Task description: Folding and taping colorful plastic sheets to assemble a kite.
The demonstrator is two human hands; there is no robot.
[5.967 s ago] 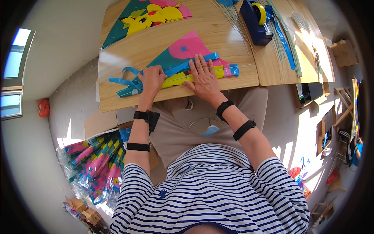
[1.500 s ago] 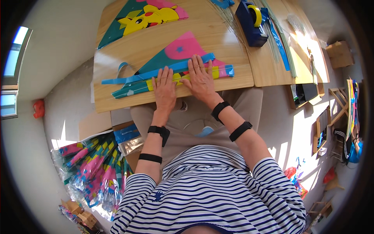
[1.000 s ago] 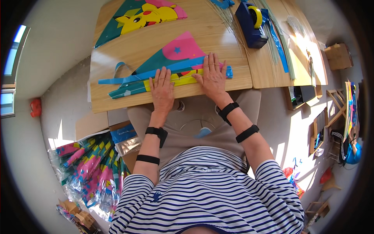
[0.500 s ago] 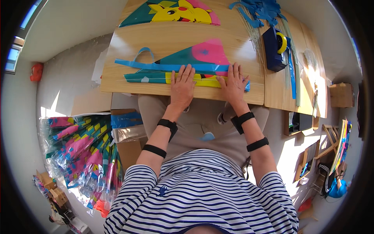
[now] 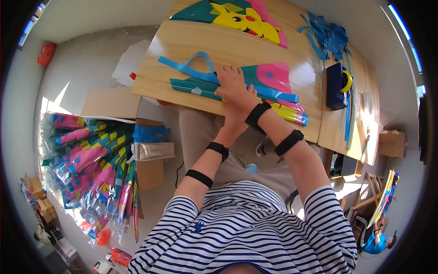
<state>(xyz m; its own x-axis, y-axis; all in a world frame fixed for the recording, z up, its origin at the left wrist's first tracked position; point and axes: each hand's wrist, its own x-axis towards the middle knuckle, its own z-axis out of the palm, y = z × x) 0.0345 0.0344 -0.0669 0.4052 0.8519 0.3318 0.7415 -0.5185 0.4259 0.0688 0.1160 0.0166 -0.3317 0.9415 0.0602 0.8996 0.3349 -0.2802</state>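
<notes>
The right hand (image 5: 235, 86) lies flat, fingers spread, pressing the folded kite (image 5: 269, 84) on the bench (image 5: 182, 45). The left hand (image 5: 235, 118) sits mostly hidden beneath the right wrist at the bench's near edge; I cannot tell its grip.

The right hand (image 5: 235, 86) has crossed left over the kite (image 5: 255, 86), covering the left hand (image 5: 235, 119).

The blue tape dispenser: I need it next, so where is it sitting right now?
In the head view, the blue tape dispenser stands on the wooden table to the person's right, beyond the folded kite, below the blue ribbon strips.
</notes>
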